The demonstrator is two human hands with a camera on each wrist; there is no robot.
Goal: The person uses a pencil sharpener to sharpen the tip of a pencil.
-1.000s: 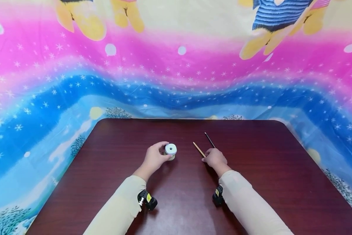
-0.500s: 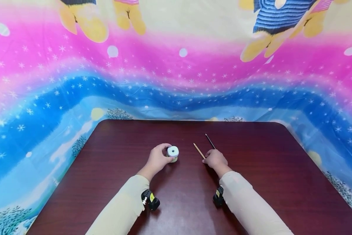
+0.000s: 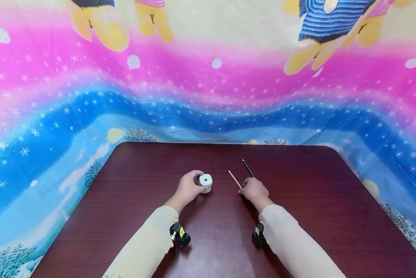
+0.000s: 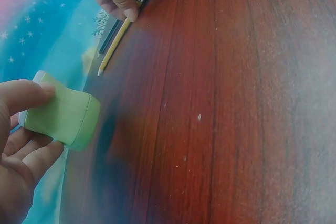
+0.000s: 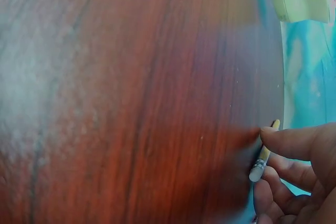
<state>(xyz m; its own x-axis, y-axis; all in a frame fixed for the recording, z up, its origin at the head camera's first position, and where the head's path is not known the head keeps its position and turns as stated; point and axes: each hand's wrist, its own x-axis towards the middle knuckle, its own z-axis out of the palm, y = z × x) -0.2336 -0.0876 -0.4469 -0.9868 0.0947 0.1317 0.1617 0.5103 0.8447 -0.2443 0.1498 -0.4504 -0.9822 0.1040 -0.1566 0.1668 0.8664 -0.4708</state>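
Note:
My left hand (image 3: 188, 188) holds a small pencil sharpener (image 3: 203, 178) with a white top and a round hole in it. Its pale green, waisted body (image 4: 62, 109) shows from the side in the left wrist view, tilted and lifted over the table, thumb on one side and fingers on the other. To the right, my right hand (image 3: 254, 189) pinches a yellow pencil (image 3: 234, 178) between thumb and fingers, its point facing away and left. The pencil's white eraser end (image 5: 256, 173) sticks out below the thumb. A dark pencil (image 3: 247, 167) lies just beyond this hand, its near end hidden.
Both hands are over a dark red-brown wooden table (image 3: 142, 166) with rounded far corners. A patterned pink and blue cloth (image 3: 208, 92) hangs behind it and along its sides. Small black cameras (image 3: 181, 235) sit on both wrists.
My left hand has moved slightly right with the pencil sharpener, closer to the yellow pencil. The right hand and both pencils have hardly moved.

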